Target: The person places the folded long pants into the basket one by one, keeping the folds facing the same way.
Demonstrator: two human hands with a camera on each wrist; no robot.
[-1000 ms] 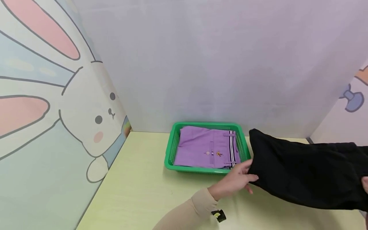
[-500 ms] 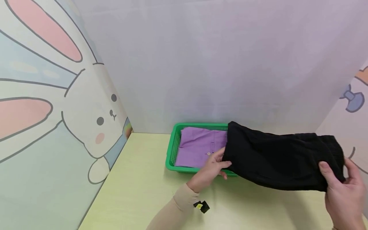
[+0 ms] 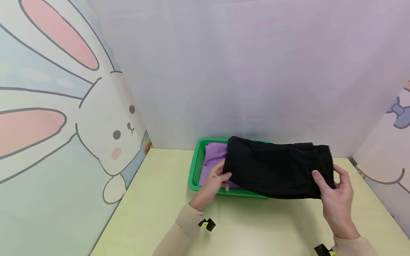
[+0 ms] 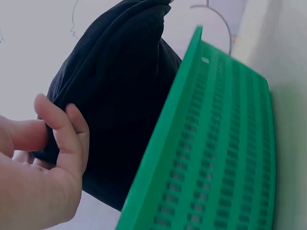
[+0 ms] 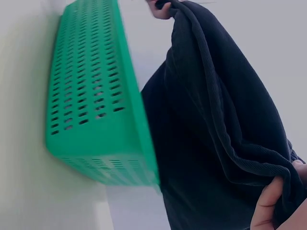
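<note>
A folded black garment (image 3: 275, 170) with a ribbed band at its right end is stretched between both hands, above the green basket (image 3: 196, 170). My left hand (image 3: 212, 183) pinches its left end, thumb on top. At the banded right end, my right hand (image 3: 337, 199) grips the cloth with the thumb in front and fingers behind. Under the garment, a folded purple garment (image 3: 211, 160) lies in the basket, mostly covered. In the left wrist view the black cloth (image 4: 110, 96) hangs beside the basket's slotted wall (image 4: 216, 139).
The basket stands on a pale yellow-green table (image 3: 153, 185) near its back edge, against a plain light curtain (image 3: 230, 71). At the left rises a wall panel with a cartoon rabbit (image 3: 102, 131). Another printed panel (image 3: 384, 156) borders the right side.
Both hands have carried the black garment leftward, from the right of the basket to over it. The right hand has come fully into view. The purple garment has become mostly covered.
</note>
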